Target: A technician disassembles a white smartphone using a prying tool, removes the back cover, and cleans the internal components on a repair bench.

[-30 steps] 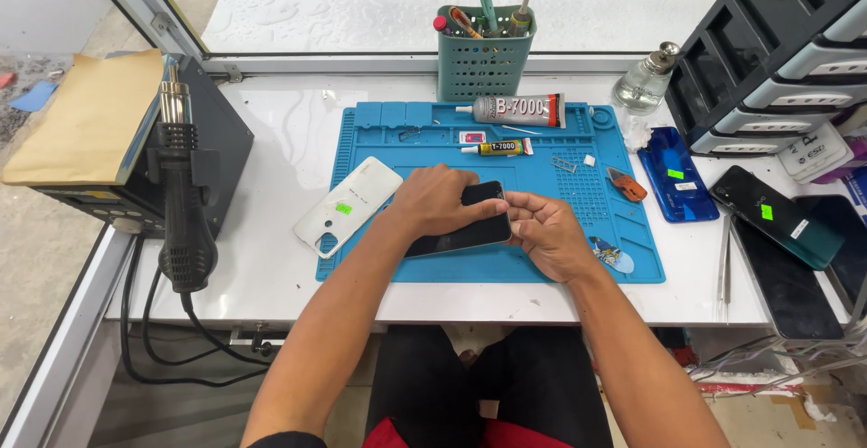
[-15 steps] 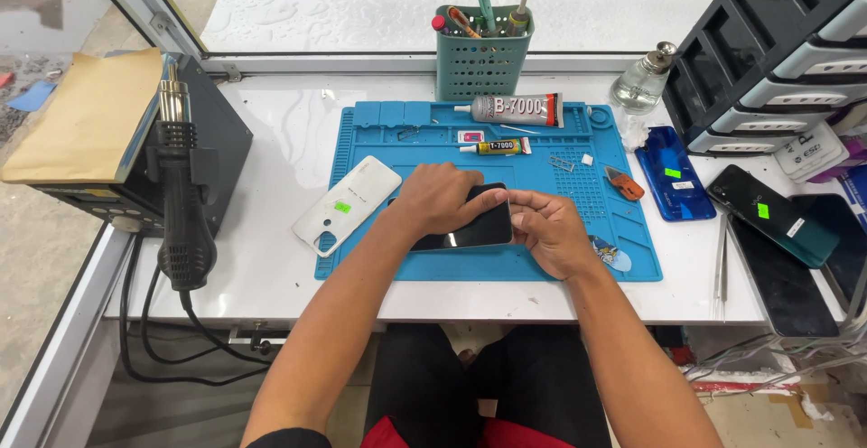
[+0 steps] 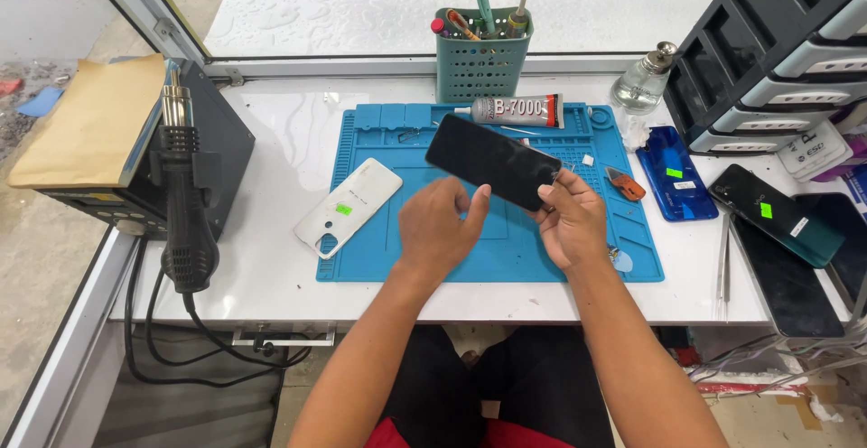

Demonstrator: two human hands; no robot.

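A black phone (image 3: 492, 161) is lifted off the blue work mat (image 3: 379, 150) and tilted, screen side toward me. My right hand (image 3: 569, 220) grips its right end between thumb and fingers. My left hand (image 3: 438, 227) is just below the phone's lower edge, fingers loosely curled, fingertips near the edge but holding nothing. A white phone back cover (image 3: 349, 206) with a green sticker lies on the mat's left edge.
A grey glue tube (image 3: 517, 109) and a teal tool holder (image 3: 481, 55) stand at the mat's back. A hot-air station with its handle (image 3: 185, 195) sits left. A blue phone (image 3: 675, 172), a green phone (image 3: 775, 215), tweezers (image 3: 724, 254), a glass bottle (image 3: 641, 82) and drawers (image 3: 777, 51) are right.
The black phone was pressed flat on the mat under both hands; now my right hand has raised it, and my left hand has come off it.
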